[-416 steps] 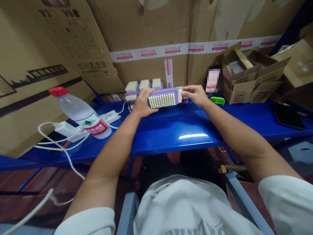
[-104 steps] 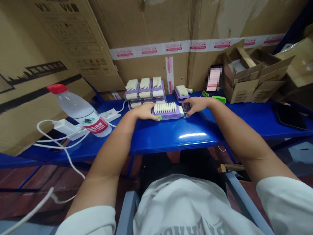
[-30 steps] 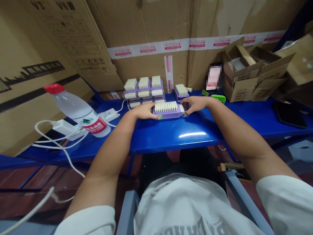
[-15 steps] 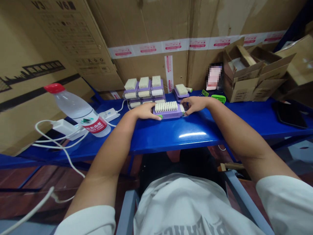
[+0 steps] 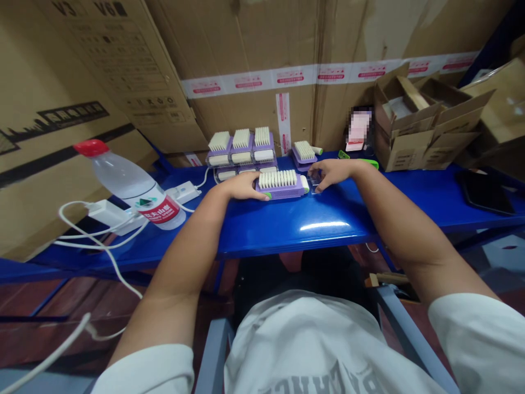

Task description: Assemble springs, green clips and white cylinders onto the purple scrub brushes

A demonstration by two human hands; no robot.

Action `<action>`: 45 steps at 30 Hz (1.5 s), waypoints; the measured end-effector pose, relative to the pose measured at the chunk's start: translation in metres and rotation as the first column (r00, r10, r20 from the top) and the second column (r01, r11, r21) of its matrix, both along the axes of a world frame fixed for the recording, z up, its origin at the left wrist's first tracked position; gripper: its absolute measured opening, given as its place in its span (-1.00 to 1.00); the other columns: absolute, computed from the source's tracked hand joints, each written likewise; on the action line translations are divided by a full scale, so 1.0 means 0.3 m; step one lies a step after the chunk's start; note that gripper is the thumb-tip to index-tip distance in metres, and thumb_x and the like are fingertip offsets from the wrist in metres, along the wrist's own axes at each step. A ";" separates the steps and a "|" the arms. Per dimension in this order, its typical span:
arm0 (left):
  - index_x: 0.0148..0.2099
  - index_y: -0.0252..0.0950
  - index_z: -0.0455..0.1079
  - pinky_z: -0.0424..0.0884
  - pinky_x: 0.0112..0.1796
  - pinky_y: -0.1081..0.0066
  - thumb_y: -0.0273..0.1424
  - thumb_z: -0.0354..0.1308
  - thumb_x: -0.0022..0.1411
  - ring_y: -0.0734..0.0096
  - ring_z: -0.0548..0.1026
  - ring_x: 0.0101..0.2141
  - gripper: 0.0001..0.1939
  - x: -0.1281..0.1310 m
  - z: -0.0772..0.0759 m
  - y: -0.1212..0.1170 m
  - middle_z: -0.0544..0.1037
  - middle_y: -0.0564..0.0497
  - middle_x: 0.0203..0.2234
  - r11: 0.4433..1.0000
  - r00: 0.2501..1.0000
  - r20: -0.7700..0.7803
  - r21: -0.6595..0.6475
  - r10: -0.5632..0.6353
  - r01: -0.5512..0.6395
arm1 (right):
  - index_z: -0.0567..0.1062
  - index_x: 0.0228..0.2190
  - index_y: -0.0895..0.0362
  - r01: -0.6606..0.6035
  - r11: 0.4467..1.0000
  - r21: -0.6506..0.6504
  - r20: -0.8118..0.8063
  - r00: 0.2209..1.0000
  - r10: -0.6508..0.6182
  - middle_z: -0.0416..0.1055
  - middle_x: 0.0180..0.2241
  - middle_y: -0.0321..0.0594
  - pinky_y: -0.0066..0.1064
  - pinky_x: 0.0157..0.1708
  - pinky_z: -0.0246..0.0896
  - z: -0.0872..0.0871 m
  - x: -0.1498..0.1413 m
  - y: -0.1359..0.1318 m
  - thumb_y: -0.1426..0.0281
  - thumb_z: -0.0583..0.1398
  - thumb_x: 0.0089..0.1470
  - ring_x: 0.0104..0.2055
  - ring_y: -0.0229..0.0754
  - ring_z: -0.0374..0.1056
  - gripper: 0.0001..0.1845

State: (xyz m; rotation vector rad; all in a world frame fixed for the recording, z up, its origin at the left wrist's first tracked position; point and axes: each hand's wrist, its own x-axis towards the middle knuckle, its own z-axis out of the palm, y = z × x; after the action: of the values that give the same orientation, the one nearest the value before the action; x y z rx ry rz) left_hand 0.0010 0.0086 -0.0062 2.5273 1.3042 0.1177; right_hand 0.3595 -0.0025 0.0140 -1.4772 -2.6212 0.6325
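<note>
Moved: right hand has come off the brush's end onto a small clear plastic piece.
Far left: water bottle with a red cap, lying on the blue desk.
Left hand: fingers pressed together, curled over the left end of the brush.
Brush: lilac scrubbing brush lying between both hands, touching the left fingers, bristles up; long axis runs left-right along the desk, white cap end pointing right.
Right fingers: slightly spread on the clear piece, just beside the cap; whether they pinch it, I cannot tell.
Behind: stacked lilac brushes and a single brush.
</note>
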 end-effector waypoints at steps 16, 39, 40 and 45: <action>0.38 -0.24 0.44 0.46 0.29 0.09 0.18 0.42 0.02 -0.21 0.56 0.29 -0.01 0.001 0.001 -0.005 0.58 -0.20 0.34 1.000 1.000 0.003 0.006 -0.008 0.008 | 0.63 0.10 0.15 -0.072 0.996 0.050 -0.062 0.995 0.075 0.66 -0.09 -0.07 -0.13 -0.05 0.50 -0.039 -0.030 0.021 0.13 0.55 -0.18 -0.11 0.10 0.57 -0.21; 0.40 -0.21 0.44 0.47 0.28 0.08 0.20 0.42 0.00 -0.23 0.56 0.29 0.02 0.000 -0.001 0.000 0.57 -0.22 0.35 1.000 1.000 -0.010 0.006 0.009 -0.009 | 0.61 0.11 0.17 -0.043 0.999 0.021 -0.077 0.996 0.044 0.65 -0.09 -0.03 -0.11 -0.02 0.49 -0.028 -0.047 0.000 0.14 0.55 -0.20 -0.08 0.15 0.58 -0.17; 0.41 -0.20 0.43 0.47 0.28 0.08 0.20 0.42 0.00 -0.22 0.56 0.29 0.02 0.000 -0.001 0.000 0.57 -0.21 0.35 1.000 1.000 -0.007 0.006 0.009 -0.009 | 0.61 0.11 0.17 -0.045 0.999 0.022 -0.074 0.996 0.046 0.65 -0.09 -0.04 -0.11 -0.03 0.49 -0.028 -0.048 0.000 0.14 0.55 -0.20 -0.08 0.15 0.57 -0.17; 0.42 -0.23 0.42 0.46 0.29 0.09 0.19 0.42 0.01 -0.25 0.54 0.32 0.03 0.000 0.002 0.000 0.55 -0.22 0.37 1.000 1.000 -0.009 0.000 0.003 -0.003 | 0.59 0.15 0.21 -0.048 0.998 0.028 -0.043 0.998 0.049 0.65 -0.07 0.00 -0.11 -0.06 0.49 -0.026 -0.050 -0.002 0.12 0.54 -0.16 -0.10 0.14 0.57 -0.15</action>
State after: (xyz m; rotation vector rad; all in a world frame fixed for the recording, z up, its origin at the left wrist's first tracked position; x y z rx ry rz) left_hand 0.0010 0.0085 -0.0056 2.5289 1.3110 0.1069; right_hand 0.3444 -0.0030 0.0063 -1.3803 -2.6289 0.6232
